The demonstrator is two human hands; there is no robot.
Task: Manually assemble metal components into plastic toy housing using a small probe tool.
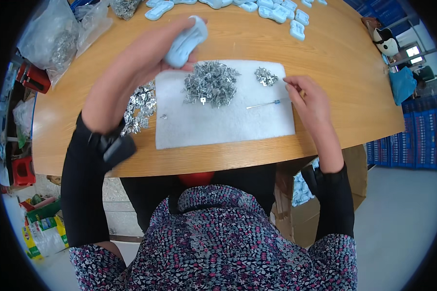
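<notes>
My left hand [161, 47] is raised over the far left part of the white foam mat [262, 126], its fingers around a light blue plastic shell [187, 42]. The shell is long, with recesses on its face. By the mat's right edge, my right hand [310, 101] has its thumb and forefinger drawn together; whatever they may pinch is too small to make out. A large heap of small metal clips [212, 83] lies on the mat, with a smaller heap of metal parts [266, 76] to its right. Near my right hand rests a thin screwdriver [263, 104] with a blue end.
Flat metal pieces [140, 109] are scattered left of the mat. More light blue shells [272, 10] lie along the table's far side. Clear plastic bags [53, 41] stand at the far left. An open cardboard box [347, 186] holding light blue parts sits below the table's right edge.
</notes>
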